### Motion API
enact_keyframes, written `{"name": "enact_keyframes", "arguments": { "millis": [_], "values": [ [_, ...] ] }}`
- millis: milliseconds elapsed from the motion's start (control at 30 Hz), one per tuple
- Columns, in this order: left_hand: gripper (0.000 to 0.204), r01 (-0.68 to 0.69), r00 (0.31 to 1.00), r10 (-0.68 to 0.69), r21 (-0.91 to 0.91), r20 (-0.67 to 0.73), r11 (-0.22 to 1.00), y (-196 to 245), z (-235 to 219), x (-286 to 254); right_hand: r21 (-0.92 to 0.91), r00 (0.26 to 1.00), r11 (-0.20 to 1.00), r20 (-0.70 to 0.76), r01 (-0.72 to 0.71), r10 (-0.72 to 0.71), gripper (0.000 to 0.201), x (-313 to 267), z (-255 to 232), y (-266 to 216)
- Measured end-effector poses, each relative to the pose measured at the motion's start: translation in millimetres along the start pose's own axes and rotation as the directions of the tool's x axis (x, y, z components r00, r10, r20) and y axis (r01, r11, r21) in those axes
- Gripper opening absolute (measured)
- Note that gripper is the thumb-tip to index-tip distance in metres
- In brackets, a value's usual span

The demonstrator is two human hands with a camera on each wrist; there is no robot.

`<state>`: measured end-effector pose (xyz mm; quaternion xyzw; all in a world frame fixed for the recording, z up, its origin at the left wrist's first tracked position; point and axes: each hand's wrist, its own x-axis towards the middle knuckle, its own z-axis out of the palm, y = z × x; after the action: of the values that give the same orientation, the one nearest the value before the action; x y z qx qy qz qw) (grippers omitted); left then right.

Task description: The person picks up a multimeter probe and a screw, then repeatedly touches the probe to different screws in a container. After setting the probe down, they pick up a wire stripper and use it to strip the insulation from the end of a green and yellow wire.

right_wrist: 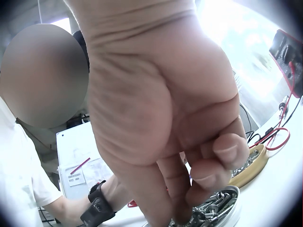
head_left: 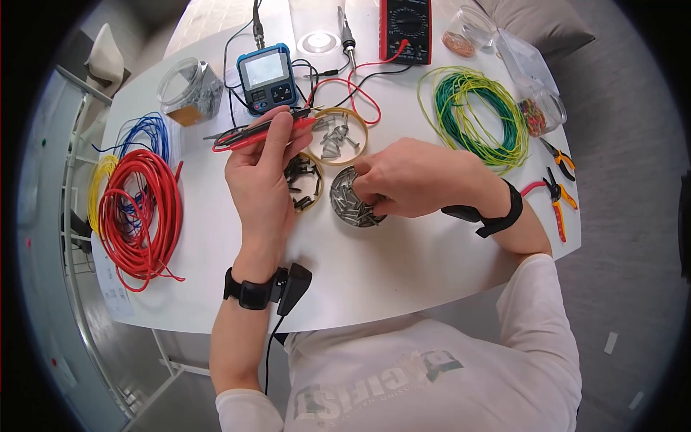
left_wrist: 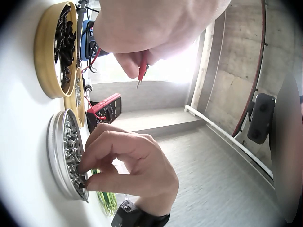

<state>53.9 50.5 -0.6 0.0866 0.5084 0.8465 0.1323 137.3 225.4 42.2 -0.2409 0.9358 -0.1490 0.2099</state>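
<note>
Shiny, ridged metal screws (left_wrist: 72, 146) lie in a smooth metal tin (left_wrist: 54, 151); the test probes (head_left: 306, 124) are plastic, metal-tipped. By the smooth table's (head_left: 374, 288) left edge, the wire coil (head_left: 167, 216) looks like glossy plastic; past the near edge, the shirt (head_left: 403, 353) is matt cloth.

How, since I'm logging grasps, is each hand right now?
Left hand: closed around test probes.
Right hand: fingers curled at the screws; whether holding any, can't tell.

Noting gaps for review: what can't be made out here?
Whether the right hand holds anything: head view, its back hides the fingertips.
Red probe, rear end: left wrist view, behind the left hand.
Multimeter, top: head view, cut off by edge.
Tester readout: head view, too pale.
</note>
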Motion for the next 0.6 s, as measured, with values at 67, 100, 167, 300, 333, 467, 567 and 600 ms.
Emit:
{"name": "enact_keyframes", "arguments": {
  "millis": [67, 100, 167, 300, 333, 467, 567, 600],
  "values": [
    [0.025, 0.007, 1.000, -0.007, 0.003, 0.006, 1.000, 0.4, 0.2, 0.0, -0.019, 1.000, 1.000, 0.014, -0.013, 0.013, 0.013, 0.8, 2.0, 0.5],
    [0.024, 0.009, 1.000, -0.009, 0.003, 0.005, 1.000, 0.4, 0.3, -0.1, -0.044, 1.000, 0.999, 0.017, 0.004, -0.003, 0.013, 2.3, 4.9, 2.1],
    [0.024, 0.010, 1.000, -0.010, 0.002, 0.001, 1.000, -0.4, -0.1, 0.2, -0.070, 1.000, 0.997, 0.022, 0.022, -0.020, 0.013, 3.2, 6.6, 2.3],
    [0.024, 0.002, 1.000, -0.002, -0.003, 0.015, 1.000, -1.5, -1.3, 0.8, -0.087, 0.999, 0.996, 0.015, 0.030, -0.029, 0.014, 3.5, 8.7, 1.2],
    [0.024, 0.001, 1.000, -0.001, -0.005, 0.015, 1.000, -1.3, -1.1, 0.7, -0.084, 0.999, 0.996, 0.010, 0.040, -0.040, 0.014, 3.7, 9.2, 1.6],
    [0.023, 0.003, 1.000, -0.003, 0.026, 0.017, 1.000, -0.8, -1.9, 0.7, -0.087, 0.999, 0.996, 0.035, 0.022, -0.019, 0.014, 2.1, 5.7, -2.1],
    [0.023, 0.001, 1.000, -0.002, 0.021, 0.021, 1.000, -0.9, -1.4, 0.5, -0.042, 0.996, 0.999, -0.080, 0.032, -0.035, 0.014, 0.8, 6.4, -4.2],
    [0.024, -0.002, 1.000, 0.002, 0.010, 0.016, 1.000, -1.1, -1.0, 0.6, -0.029, 0.996, 0.999, -0.072, 0.042, -0.044, 0.015, 1.2, 6.1, -4.3]
  ]
}}
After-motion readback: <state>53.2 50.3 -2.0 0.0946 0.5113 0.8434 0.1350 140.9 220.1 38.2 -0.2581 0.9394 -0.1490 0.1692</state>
